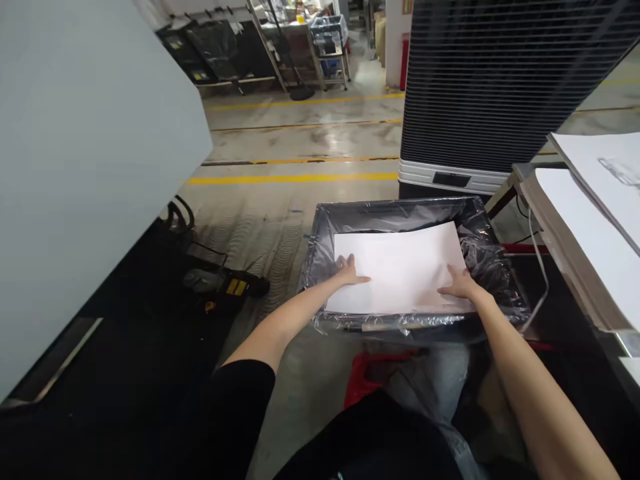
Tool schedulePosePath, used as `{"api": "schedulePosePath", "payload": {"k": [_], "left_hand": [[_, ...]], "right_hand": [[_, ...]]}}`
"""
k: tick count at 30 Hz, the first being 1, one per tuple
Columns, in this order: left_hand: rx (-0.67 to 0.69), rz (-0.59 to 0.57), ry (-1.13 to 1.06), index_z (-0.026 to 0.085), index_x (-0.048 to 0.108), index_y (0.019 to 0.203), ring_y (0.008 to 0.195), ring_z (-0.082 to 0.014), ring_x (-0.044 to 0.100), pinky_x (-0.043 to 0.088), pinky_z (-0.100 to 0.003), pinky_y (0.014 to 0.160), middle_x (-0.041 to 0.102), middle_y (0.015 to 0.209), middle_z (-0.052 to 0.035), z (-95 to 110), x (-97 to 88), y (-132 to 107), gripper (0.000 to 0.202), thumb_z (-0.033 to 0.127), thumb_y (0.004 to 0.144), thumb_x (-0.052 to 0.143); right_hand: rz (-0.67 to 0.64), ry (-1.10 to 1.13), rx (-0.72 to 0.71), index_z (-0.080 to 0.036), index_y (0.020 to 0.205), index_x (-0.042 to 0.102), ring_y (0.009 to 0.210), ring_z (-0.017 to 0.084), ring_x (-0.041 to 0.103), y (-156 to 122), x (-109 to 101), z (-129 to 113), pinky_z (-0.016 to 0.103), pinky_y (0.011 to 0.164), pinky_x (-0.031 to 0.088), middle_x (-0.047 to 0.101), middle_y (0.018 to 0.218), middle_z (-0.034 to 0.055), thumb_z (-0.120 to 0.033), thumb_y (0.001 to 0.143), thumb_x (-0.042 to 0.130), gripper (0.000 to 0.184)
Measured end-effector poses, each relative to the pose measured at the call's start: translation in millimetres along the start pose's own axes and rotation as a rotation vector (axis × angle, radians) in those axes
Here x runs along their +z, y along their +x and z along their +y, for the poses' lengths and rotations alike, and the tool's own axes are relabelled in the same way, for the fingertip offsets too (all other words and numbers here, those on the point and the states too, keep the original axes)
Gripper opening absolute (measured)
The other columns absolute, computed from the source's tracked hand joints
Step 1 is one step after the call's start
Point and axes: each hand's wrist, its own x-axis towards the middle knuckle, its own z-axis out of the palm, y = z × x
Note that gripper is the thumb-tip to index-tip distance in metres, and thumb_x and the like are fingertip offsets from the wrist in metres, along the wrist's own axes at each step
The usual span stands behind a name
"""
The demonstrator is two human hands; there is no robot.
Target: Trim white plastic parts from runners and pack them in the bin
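A white sheet lies inside a box lined with clear plastic film, in front of me near the floor. My left hand rests flat on the sheet's left edge, fingers stretched out. My right hand lies flat on the sheet's right side, fingers spread. Neither hand grips anything.
A large grey machine panel fills the left. A black louvred unit stands behind the box. Stacks of white sheets lie on a table at right. A red stool sits below me. Yellow lines cross the floor.
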Motion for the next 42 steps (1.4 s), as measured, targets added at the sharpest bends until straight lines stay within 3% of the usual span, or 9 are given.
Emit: {"api": "schedulePosePath", "payload": {"k": [5,12,16,19,24,29,33,38,42], "left_hand": [[0.04,0.122,-0.051,0.024,0.018,0.175,0.169,-0.0463,0.004,0.013,-0.071,0.135,-0.001,0.185,-0.0155,1.7,-8.0,17.5,0.103,0.068,0.097,0.066],[0.032,0.171,-0.064,0.024,0.019,0.175,0.167,-0.0442,0.019,0.022,-0.069,0.134,0.012,0.183,-0.018,-3.1,-24.3,49.0,0.102,0.073,0.097,0.063],[0.055,0.205,-0.027,0.016,0.012,0.176,0.168,-0.0485,0.011,0.022,-0.067,0.134,0.005,0.182,-0.0255,-1.6,-27.5,56.7,0.115,0.078,0.093,0.062],[0.17,0.224,0.03,0.008,0.012,0.175,0.168,-0.0527,-0.004,0.008,-0.071,0.134,-0.002,0.181,-0.0298,17.8,-9.3,46.2,0.11,0.073,0.098,0.057],[0.611,0.135,0.135,0.041,0.034,0.171,0.172,-0.0382,-0.006,-0.007,-0.064,0.136,0.003,0.185,-0.0065,57.9,48.6,3.6,0.087,0.069,0.096,0.067],[0.739,0.111,0.169,0.039,0.03,0.172,0.171,-0.0423,0.004,0.004,-0.074,0.133,0.009,0.184,-0.0134,66.9,79.9,-15.5,0.087,0.07,0.098,0.063],[0.646,0.164,0.162,0.036,0.033,0.172,0.171,-0.0401,0.013,0.01,-0.067,0.136,0.017,0.184,-0.0112,61.8,58.5,6.5,0.085,0.07,0.099,0.061],[0.364,0.288,0.111,0.005,0.024,0.172,0.167,-0.0466,0.015,0.012,-0.061,0.136,0.021,0.178,-0.0284,40.1,-4.3,60.1,0.1,0.066,0.1,0.058],[0.353,0.235,0.101,0.012,0.037,0.166,0.157,-0.0484,0.033,0.027,-0.058,0.13,0.04,0.168,-0.0262,26.9,-34.8,88.2,0.112,0.067,0.081,0.083]], "right_hand": [[-0.074,-0.059,0.009,-0.021,0.152,0.058,0.141,0.035,0.057,30.6,5.2,-5.4,0.061,0.116,0.05,0.054,0.158,0.0144,-0.044,0.103,0.074,0.056],[-0.114,-0.106,0.036,-0.021,0.152,0.058,0.136,0.033,0.06,50.6,10.4,-7.6,0.058,0.113,0.054,0.054,0.157,0.0144,-0.043,0.103,0.074,0.056],[-0.076,-0.114,0.02,-0.023,0.158,0.053,0.145,0.037,0.052,59.5,12.3,-6.5,0.063,0.118,0.048,0.046,0.165,0.0149,-0.043,0.103,0.074,0.062],[-0.076,-0.113,-0.025,-0.023,0.159,0.052,0.146,0.037,0.051,66.6,12.6,-5.7,0.064,0.119,0.047,0.044,0.167,0.0148,-0.044,0.102,0.075,0.064],[-0.002,-0.119,-0.06,-0.022,0.157,0.053,0.138,0.034,0.058,74.7,6.3,-10.5,0.059,0.114,0.053,0.051,0.16,0.0149,-0.042,0.105,0.071,0.058],[0.107,-0.134,-0.133,-0.04,0.176,0.008,0.165,0.051,0.015,85.4,-0.3,-25.7,0.067,0.125,0.036,-0.004,0.183,0.0158,-0.05,0.092,0.085,0.115],[-0.016,-0.151,-0.127,-0.046,0.175,-0.001,0.162,0.061,0.013,95.0,5.6,-27.2,0.074,0.123,0.03,-0.013,0.182,0.0198,-0.055,0.068,0.101,0.148],[-0.084,-0.158,-0.102,-0.044,0.174,-0.01,0.162,0.062,0.008,97.4,12.2,-23.7,0.072,0.121,0.036,-0.023,0.179,0.0228,-0.057,0.064,0.102,0.158],[-0.108,-0.154,-0.095,-0.045,0.173,-0.014,0.164,0.058,0.004,93.6,10.8,-26.9,0.07,0.123,0.035,-0.027,0.179,0.0186,-0.053,0.07,0.1,0.154]]}}
